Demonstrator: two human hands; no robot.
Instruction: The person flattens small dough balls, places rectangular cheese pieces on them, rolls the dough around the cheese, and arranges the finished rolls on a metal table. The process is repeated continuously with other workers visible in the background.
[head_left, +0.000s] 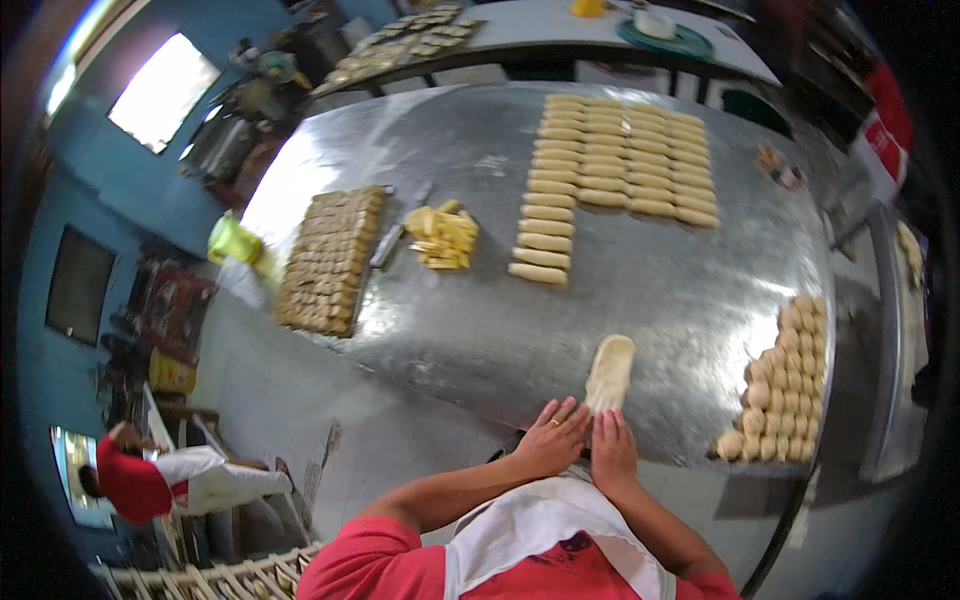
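Observation:
A flattened oblong of dough (610, 371) lies on the metal worktable (450, 322) right before me. My left hand (553, 435) and my right hand (614, 450) rest side by side on its near end, fingers stretched out; the palms' undersides are hidden. A ring is on a finger of my left hand. Beyond the dough, shaped dough rolls (544, 242) lie in close columns. Round dough balls (776, 390) are grouped at the table's right corner. A pile of yellow sticks (442, 236), perhaps cheese or butter, sits left of the rolls beside a long knife (388, 244).
A block of small brown pieces in rows (330, 262) stands at the table's left edge, near a yellow-green container (232, 240). Behind is a white table (540, 26) with filled trays. One person (157, 480) is at the lower left, another (885, 142) at the right.

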